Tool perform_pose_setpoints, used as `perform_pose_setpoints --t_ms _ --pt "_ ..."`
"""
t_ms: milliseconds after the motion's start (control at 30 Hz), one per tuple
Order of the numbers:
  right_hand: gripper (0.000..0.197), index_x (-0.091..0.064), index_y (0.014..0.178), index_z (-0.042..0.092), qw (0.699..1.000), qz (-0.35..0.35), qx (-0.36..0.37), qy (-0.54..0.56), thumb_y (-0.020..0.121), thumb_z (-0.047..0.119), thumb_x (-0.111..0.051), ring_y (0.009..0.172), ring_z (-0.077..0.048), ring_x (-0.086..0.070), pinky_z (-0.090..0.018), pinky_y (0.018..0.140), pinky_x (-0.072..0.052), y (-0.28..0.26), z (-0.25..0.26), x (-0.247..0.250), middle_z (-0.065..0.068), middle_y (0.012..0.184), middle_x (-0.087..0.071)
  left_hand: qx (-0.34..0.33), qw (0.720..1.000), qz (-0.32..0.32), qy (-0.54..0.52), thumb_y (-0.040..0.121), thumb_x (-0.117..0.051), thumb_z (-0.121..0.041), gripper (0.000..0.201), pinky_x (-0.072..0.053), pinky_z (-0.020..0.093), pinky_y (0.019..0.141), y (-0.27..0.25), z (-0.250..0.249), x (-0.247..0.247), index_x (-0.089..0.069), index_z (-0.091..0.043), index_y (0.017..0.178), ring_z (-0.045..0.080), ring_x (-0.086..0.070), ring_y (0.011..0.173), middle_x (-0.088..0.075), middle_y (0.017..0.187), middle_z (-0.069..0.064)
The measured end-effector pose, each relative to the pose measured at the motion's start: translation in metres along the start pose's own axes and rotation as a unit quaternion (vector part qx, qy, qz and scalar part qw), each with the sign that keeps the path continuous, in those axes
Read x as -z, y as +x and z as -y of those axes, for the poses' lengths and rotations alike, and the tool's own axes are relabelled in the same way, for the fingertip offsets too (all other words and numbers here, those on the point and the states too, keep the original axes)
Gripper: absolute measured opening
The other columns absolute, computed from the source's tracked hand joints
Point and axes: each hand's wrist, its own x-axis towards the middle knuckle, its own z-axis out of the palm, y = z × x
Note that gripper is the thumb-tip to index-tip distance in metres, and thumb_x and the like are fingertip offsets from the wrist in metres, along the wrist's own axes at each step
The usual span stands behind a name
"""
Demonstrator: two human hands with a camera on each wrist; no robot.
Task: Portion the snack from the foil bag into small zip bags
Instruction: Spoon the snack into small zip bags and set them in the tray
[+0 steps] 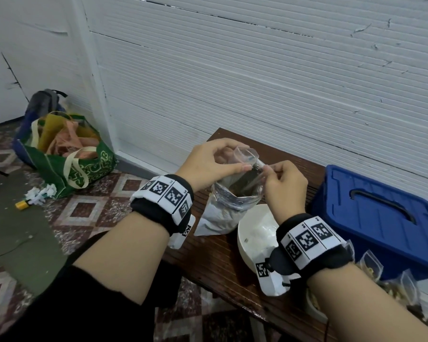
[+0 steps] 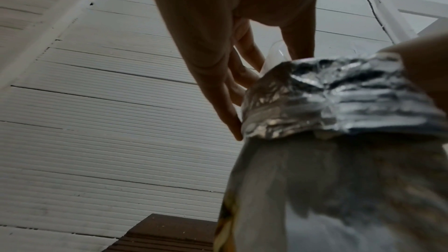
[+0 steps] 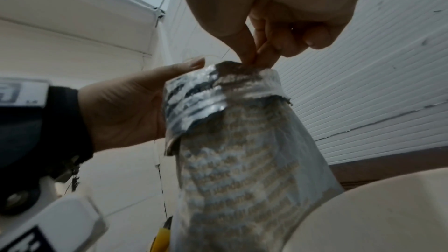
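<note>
A small clear zip bag hangs just above the open mouth of the silver foil bag, which stands on the brown table with its top rolled down. My left hand pinches the zip bag's left side between thumb and fingers. Opposite it, my right hand pinches the right edge with thumb and forefinger. From the left wrist, the zip bag shows faintly between my fingers, behind the foil bag. The right wrist view has my fingertips pressed together over the foil bag.
A white bowl stands on the table under my right wrist. To the right is a blue lidded box, with several filled zip bags in front of it. A green tote bag sits on the tiled floor at left.
</note>
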Motion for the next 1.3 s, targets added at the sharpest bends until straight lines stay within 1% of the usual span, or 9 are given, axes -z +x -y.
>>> perform_pose_setpoints --t_ms 167,400,567,733,933,1000,1100,1200,1300 --pt "0.016 -0.056 0.084 0.009 0.996 -0.066 -0.058 0.023 0.095 0.021 -0.055 0.059 -0.006 -0.045 -0.026 0.061 -0.035 0.011 0.002 0.013 0.006 0.068 -0.051 -0.012 0.999 -0.047 0.016 0.066 -0.08 -0.041 0.055 -0.054 0.024 0.084 0.001 -0.006 0.004 -0.067 -0.023 0.116 0.005 -0.063 0.088 -0.067 0.095 -0.011" --pt "0.016 -0.051 0.082 0.01 0.989 -0.104 -0.101 0.037 0.095 0.018 -0.053 0.064 -0.009 -0.044 -0.025 0.07 -0.034 0.029 0.0 0.028 0.007 0.071 -0.046 -0.037 0.989 -0.065 0.125 0.066 -0.085 -0.037 0.043 -0.039 0.001 0.071 0.002 -0.007 0.023 -0.067 -0.036 0.105 -0.012 -0.056 0.086 -0.065 0.095 -0.021" --pt "0.029 -0.043 0.067 0.019 0.985 -0.12 -0.107 0.057 0.094 0.017 -0.054 0.079 -0.018 -0.05 -0.028 0.072 -0.039 0.041 0.001 0.04 0.004 0.074 -0.048 -0.008 0.985 -0.02 0.172 0.065 -0.085 -0.039 0.039 -0.043 0.013 0.073 0.001 -0.003 0.035 -0.069 -0.034 0.101 0.0 -0.058 0.086 -0.065 0.092 -0.019" --pt "0.031 -0.04 0.066 0.02 0.984 -0.136 -0.102 0.057 0.095 0.017 -0.052 0.07 -0.014 -0.046 -0.026 0.07 -0.036 0.052 0.003 0.055 0.006 0.07 -0.044 0.006 0.98 0.016 0.196 0.063 -0.086 -0.039 0.042 -0.05 0.023 0.08 0.002 0.0 0.036 -0.072 -0.031 0.102 0.006 -0.06 0.087 -0.067 0.092 -0.016" --pt "0.031 -0.041 0.064 0.019 0.986 -0.136 -0.087 0.046 0.094 0.016 -0.051 0.073 -0.015 -0.048 -0.024 0.067 -0.035 0.056 0.008 0.058 0.007 0.07 -0.045 0.018 0.976 0.046 0.21 0.062 -0.087 -0.04 0.043 -0.039 0.002 0.072 0.004 0.001 0.023 -0.071 -0.031 0.101 -0.003 -0.059 0.092 -0.068 0.096 -0.016" --pt "0.031 -0.041 0.065 0.02 0.987 -0.129 -0.084 0.044 0.094 0.016 -0.051 0.07 -0.013 -0.047 -0.024 0.068 -0.035 0.055 0.01 0.055 0.007 0.07 -0.044 0.014 0.975 0.05 0.217 0.061 -0.087 -0.042 0.042 -0.041 0.007 0.076 0.005 0.0 0.019 -0.07 -0.033 0.099 -0.002 -0.059 0.093 -0.067 0.096 -0.017" --pt "0.029 -0.042 0.067 0.02 0.988 -0.118 -0.082 0.052 0.094 0.016 -0.052 0.074 -0.014 -0.048 -0.025 0.071 -0.036 0.053 0.013 0.05 0.008 0.072 -0.046 0.012 0.973 0.054 0.224 0.059 -0.086 -0.046 0.043 -0.046 0.027 0.091 0.006 0.0 0.014 -0.069 -0.036 0.097 0.001 -0.06 0.094 -0.068 0.094 -0.018" --pt "0.026 -0.044 0.07 0.017 0.99 -0.107 -0.075 0.051 0.095 0.017 -0.052 0.067 -0.009 -0.044 -0.024 0.069 -0.035 0.052 0.014 0.046 0.007 0.072 -0.046 0.014 0.97 0.053 0.236 0.057 -0.085 -0.053 0.048 -0.041 0.042 0.101 0.007 0.002 0.011 -0.07 -0.037 0.1 0.004 -0.059 0.097 -0.066 0.093 -0.02" --pt "0.023 -0.046 0.072 0.018 0.991 -0.097 -0.067 0.062 0.094 0.019 -0.053 0.066 -0.008 -0.045 -0.023 0.059 -0.035 0.051 0.015 0.041 0.006 0.071 -0.047 0.006 0.965 0.051 0.256 0.058 -0.081 -0.059 0.051 -0.032 0.043 0.106 0.008 0.0 0.006 -0.068 -0.038 0.103 0.006 -0.056 0.105 -0.067 0.1 -0.018"
